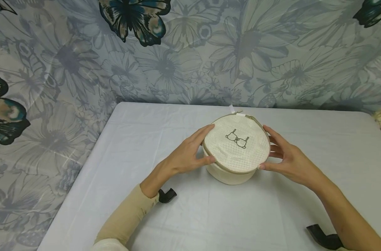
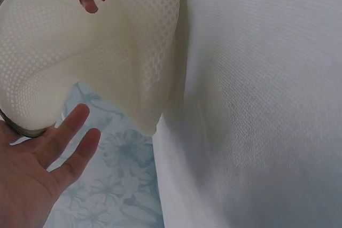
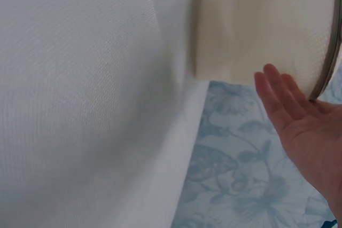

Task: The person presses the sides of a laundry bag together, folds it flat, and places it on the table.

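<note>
Floral butterfly fabric hangs behind a white table point(image 1: 115, 195), and a round mesh pouch point(image 1: 237, 148) sits near its far middle. The left hand point(image 1: 185, 155) and right hand point(image 1: 289, 157) flank the pouch, straight fingers pressing its rim from either side, neither one curled round it. Its side wall looks dented in the left wrist view, so even, gentle pressure low on the rim would probably keep it round.

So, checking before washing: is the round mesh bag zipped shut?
Looks shut: the mesh bag's lid sits flush along the visible zipper rim; the back is hidden.
</note>
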### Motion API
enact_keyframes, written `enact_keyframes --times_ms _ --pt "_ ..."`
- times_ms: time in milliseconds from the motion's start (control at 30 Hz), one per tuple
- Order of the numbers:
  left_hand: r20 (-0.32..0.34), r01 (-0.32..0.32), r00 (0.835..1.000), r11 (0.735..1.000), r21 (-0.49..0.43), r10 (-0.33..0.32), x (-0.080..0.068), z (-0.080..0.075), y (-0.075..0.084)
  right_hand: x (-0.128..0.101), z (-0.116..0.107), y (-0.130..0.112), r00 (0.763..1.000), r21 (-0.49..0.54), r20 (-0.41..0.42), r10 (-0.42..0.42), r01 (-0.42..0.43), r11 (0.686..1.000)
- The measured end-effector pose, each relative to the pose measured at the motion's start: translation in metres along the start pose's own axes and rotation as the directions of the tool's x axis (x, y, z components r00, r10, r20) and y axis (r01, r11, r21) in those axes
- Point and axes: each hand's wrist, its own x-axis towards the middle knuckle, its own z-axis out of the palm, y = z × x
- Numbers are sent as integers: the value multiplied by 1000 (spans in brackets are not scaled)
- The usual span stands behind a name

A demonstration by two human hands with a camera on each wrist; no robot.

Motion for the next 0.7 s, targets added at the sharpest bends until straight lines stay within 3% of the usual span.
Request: enact_keyframes --times_ms 200,467,700 --pt "8 -3 1000 1000 3 3 2 1 -2 1 2 1 1000 -5 -4 -5 5 1000" --pt "27 3 1000 1000 0 -3 3 5 -6 -1 8 3 998 -43 -3 57 -57 997" --pt "83 50 995 999 6 -50 3 7 -6 1 13 2 999 -54 23 47 -46 997"
